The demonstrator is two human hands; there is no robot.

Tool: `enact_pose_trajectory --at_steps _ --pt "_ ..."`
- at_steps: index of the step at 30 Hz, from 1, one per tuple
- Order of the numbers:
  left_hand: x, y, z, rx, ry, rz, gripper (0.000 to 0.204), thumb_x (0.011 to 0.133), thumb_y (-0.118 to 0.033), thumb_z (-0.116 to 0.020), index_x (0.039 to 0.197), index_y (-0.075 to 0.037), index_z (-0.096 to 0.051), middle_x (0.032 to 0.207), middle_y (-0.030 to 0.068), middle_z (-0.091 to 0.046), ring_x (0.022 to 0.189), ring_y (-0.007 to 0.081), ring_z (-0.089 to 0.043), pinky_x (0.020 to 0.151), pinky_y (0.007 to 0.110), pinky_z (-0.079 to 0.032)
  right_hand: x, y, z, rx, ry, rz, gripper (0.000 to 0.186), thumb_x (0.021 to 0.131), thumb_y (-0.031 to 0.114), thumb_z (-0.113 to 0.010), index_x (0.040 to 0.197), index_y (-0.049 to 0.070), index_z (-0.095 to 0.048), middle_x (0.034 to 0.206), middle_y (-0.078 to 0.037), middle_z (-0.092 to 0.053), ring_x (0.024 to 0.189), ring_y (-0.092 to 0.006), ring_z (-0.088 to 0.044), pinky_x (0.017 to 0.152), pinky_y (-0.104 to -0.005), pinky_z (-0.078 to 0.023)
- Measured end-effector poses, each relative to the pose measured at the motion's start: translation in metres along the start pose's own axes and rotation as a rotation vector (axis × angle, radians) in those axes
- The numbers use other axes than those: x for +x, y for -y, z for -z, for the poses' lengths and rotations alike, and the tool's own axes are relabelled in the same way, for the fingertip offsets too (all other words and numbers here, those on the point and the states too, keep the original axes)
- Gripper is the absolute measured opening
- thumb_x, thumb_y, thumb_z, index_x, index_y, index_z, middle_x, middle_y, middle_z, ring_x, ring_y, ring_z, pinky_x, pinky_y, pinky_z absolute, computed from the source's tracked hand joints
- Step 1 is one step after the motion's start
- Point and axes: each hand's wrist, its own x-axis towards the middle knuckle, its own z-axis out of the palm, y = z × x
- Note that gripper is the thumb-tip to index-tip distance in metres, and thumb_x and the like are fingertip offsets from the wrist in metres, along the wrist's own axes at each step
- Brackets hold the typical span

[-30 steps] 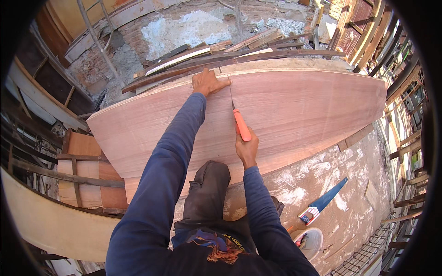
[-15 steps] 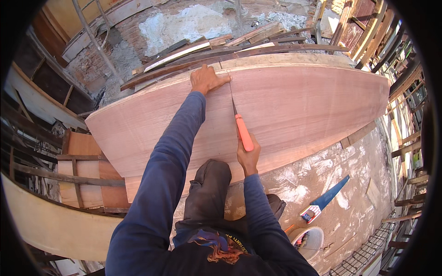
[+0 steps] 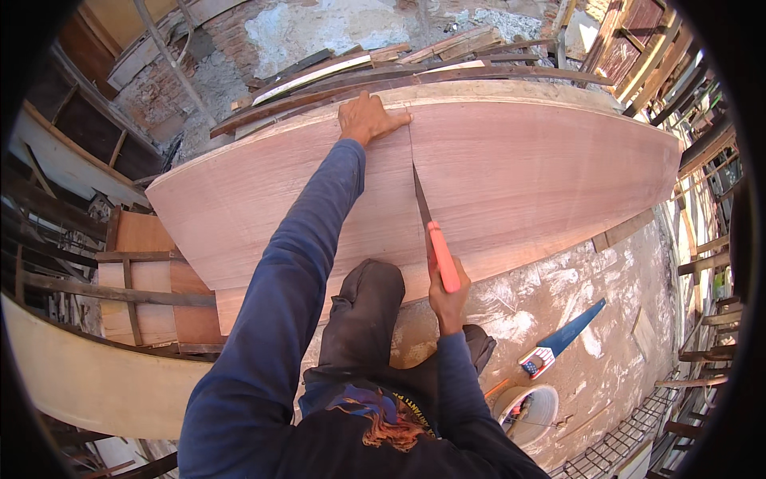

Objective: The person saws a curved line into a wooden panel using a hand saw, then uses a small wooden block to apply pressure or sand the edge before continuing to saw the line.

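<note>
Orange-handled handsaw (image 3: 437,239) mid-frame, right hand (image 3: 448,299) with its grip clenched round the handle, blade pointing up-frame along the dark line (image 3: 411,140) on the plywood sheet (image 3: 542,168), left hand (image 3: 369,120) on the upper edge, its clasp unclear.

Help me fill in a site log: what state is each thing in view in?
Wood panel, face up, thin line across part of it
Orange-handled saw, held, blade along that line
Left hand, resting near the panel's far edge, thumb extended
Right hand, closed around the saw's handle
Blue saw, lying on the floor
White bucket, open-topped, things inside
</note>
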Motion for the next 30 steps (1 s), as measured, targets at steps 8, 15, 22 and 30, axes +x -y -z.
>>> enact_pose_trajectory --at_steps 8,15,22,30 --pt "0.012 0.003 -0.008 0.018 0.035 0.003 0.092 0.071 -0.082 -0.057 0.109 -0.001 -0.073 0.119 0.0189 -0.067 0.111 0.0343 -0.064 0.088 0.047 -0.05 -0.064 -0.058 0.012 0.044 -0.101 0.203 0.034 0.078 -0.001 -0.059 0.111 -0.001 -0.066 0.084 -0.02 -0.068 0.076 -0.0318 -0.07 0.072 -0.0357 -0.054" --pt "0.014 0.005 -0.012 0.037 -0.041 0.007 0.095 0.069 -0.083 -0.057 0.114 0.0 -0.072 0.124 0.0197 -0.065 0.116 0.035 -0.062 0.092 0.047 -0.049 -0.041 -0.021 0.023 0.046 -0.072 0.11 0.024 0.08 -0.002 -0.059 0.103 -0.001 -0.065 0.083 -0.018 -0.067 0.073 -0.0287 -0.069 0.067 -0.0352 -0.052" --pt "0.008 0.003 -0.006 0.079 0.009 -0.008 0.094 0.07 -0.083 -0.056 0.115 -0.002 -0.072 0.12 0.0186 -0.067 0.115 0.034 -0.063 0.091 0.047 -0.049 0.041 -0.058 -0.051 0.202 -0.065 0.242 0.01 0.079 -0.001 -0.06 0.089 -0.001 -0.059 0.071 -0.021 -0.06 0.065 -0.0353 -0.062 0.063 -0.0392 -0.049" --pt "0.023 0.007 -0.012 0.033 0.062 -0.007 0.094 0.07 -0.082 -0.057 0.113 0.0 -0.072 0.117 0.0189 -0.068 0.109 0.0338 -0.066 0.088 0.047 -0.05 -0.129 -0.023 0.073 0.002 -0.002 0.053 0.021 0.089 0.006 -0.061 0.107 -0.003 -0.066 0.089 -0.015 -0.069 0.083 -0.0237 -0.069 0.076 -0.0325 -0.053"
